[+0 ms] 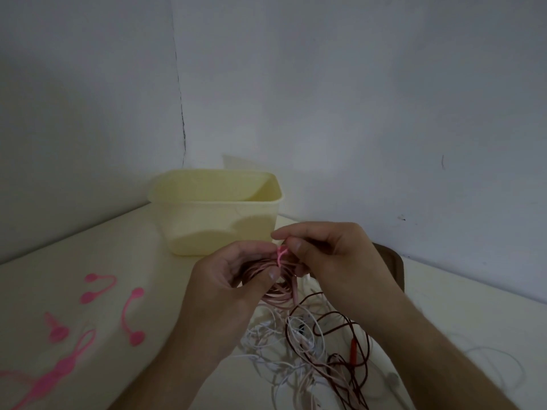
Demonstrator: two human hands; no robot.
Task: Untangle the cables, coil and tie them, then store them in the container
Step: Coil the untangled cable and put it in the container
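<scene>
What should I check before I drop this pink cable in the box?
1. Pink cable coiled: ok, held by left hand.
2. Pink tie fastened round the coil: cannot tell, right hand pinches it.
3. Coil free of the tangled pile: cannot tell.
4. Yellow container open and close: ok.
5. Spare ties nearby: ok.

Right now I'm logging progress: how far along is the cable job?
Early. One pink cable coil is wound; both hands, left and right, are fastening a pink tie around it. The tangled cables and spare ties remain; nothing shows inside the container.
</scene>
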